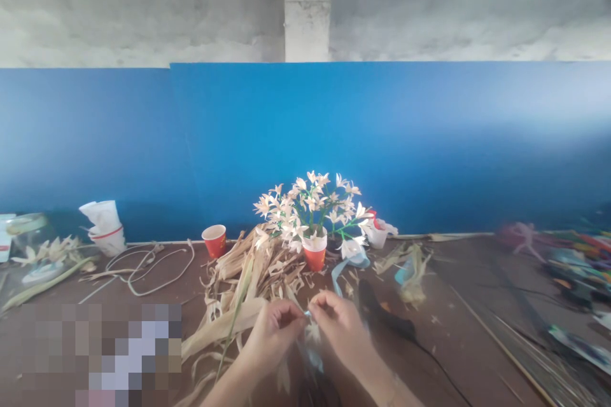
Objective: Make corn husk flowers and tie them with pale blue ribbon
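Note:
My left hand (273, 332) and my right hand (341, 329) meet low in the middle of the head view, thumbs and forefingers pinched together. Between the fingertips shows a small pale blue piece (307, 313), too small and blurred to name. A whitish petal shape (313, 333) hangs just under it; whether the two are joined I cannot tell. Beyond my hands, a red paper cup (314, 259) holds a bunch of cream husk flowers (310, 203) on green stems. Dried corn husks (252, 267) are heaped left of that cup, reaching down beside my left hand.
Another red cup (214, 241) stands left of the husks, near a white cable (143, 283). A black tool (382, 311) with a cord lies right of my right hand. Thin sticks (534, 350) and colourful supplies (582, 261) occupy the far right. A blue partition (305, 121) closes the back.

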`<state>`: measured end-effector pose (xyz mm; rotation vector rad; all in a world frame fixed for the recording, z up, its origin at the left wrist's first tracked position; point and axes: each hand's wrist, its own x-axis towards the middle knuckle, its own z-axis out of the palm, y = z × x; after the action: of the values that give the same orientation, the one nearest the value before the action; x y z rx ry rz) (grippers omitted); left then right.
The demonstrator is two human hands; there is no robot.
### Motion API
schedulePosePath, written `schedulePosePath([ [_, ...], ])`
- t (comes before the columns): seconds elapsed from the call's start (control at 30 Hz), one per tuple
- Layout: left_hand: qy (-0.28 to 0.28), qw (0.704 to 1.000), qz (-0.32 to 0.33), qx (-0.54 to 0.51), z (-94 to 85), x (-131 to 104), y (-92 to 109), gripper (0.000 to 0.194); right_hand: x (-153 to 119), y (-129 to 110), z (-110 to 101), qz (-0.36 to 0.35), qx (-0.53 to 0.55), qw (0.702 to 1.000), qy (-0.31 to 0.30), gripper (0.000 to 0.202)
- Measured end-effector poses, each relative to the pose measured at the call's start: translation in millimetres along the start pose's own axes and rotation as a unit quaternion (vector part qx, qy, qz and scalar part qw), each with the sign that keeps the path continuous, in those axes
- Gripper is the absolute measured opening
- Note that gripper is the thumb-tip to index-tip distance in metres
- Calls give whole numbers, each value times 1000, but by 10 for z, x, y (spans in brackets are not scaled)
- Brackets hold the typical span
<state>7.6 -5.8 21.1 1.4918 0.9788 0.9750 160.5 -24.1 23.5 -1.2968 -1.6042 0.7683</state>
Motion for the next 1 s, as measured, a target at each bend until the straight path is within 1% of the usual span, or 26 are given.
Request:
schedulePosePath([
  [0.03, 4, 1000, 4, 4, 0, 8, -18, 15, -18, -2, 5, -26, -23, 999, 11, 18],
  [0.1, 9, 1000, 10, -2, 5, 20, -57, 13, -54, -5, 23, -103, -82, 991, 27, 17],
  [0.17, 17, 1000, 9, -19, 15, 25, -96, 12, -84, -1, 53, -191, -163, 968, 28, 19],
  [0.23, 28, 999, 3, -39, 30, 27, -134, 11, -107, 7, 89, -259, -245, 934, 26, 22],
  [0.3, 38, 997, -6, -60, 43, 32, -169, 9, -123, 17, 122, -298, -297, 907, 30, 26],
  [0.33, 41, 997, -11, -70, 47, 37, -184, 9, -127, 20, 134, -305, -305, 902, 33, 27],
  [0.37, 43, 996, -16, -77, 48, 42, -195, 9, -127, 22, 140, -304, -297, 905, 34, 27],
  [0.4, 40, 996, -19, -79, 45, 46, -200, 9, -122, 21, 141, -289, -273, 917, 34, 26],
  [0.43, 37, 996, -19, -74, 40, 49, -198, 11, -112, 18, 138, -255, -233, 938, 33, 24],
  [0.47, 31, 997, -13, -63, 32, 48, -187, 12, -98, 12, 131, -203, -178, 962, 34, 22],
  [0.5, 25, 999, -3, -46, 23, 43, -167, 13, -80, 4, 121, -135, -113, 984, 36, 21],
  [0.53, 20, 999, 9, -27, 14, 34, -139, 14, -59, -4, 109, -59, -41, 997, 34, 20],
  [0.57, 16, 1000, 21, -8, 6, 20, -105, 15, -38, -12, 97, 17, 32, 999, 28, 20],
  [0.6, 13, 999, 30, 6, 0, 4, -66, 15, -19, -19, 86, 84, 100, 991, 17, 20],
  [0.63, 10, 999, 35, 17, -5, -13, -27, 16, -3, -24, 76, 134, 160, 978, 4, 19],
  [0.67, -5, 999, 38, 24, -8, -29, 11, 15, 9, -26, 68, 168, 207, 964, -8, 18],
  [0.73, -34, 999, 35, 24, -10, -52, 68, 16, 21, -24, 55, 195, 258, 946, -28, 17],
  [0.77, -39, 998, 33, 20, -10, -58, 85, 15, 23, -20, 50, 193, 263, 945, -34, 18],
  [0.83, -47, 999, 13, 6, -7, -57, 92, 15, 21, -11, 39, 174, 242, 953, -45, 18],
  [0.9, -51, 999, -14, -4, -2, -47, 74, 15, 16, -5, 28, 145, 195, 969, -49, 18],
  [1.0, -43, 999, -28, -4, 11, -30, 33, 15, 15, -8, 17, 85, 108, 990, -26, 19],
])
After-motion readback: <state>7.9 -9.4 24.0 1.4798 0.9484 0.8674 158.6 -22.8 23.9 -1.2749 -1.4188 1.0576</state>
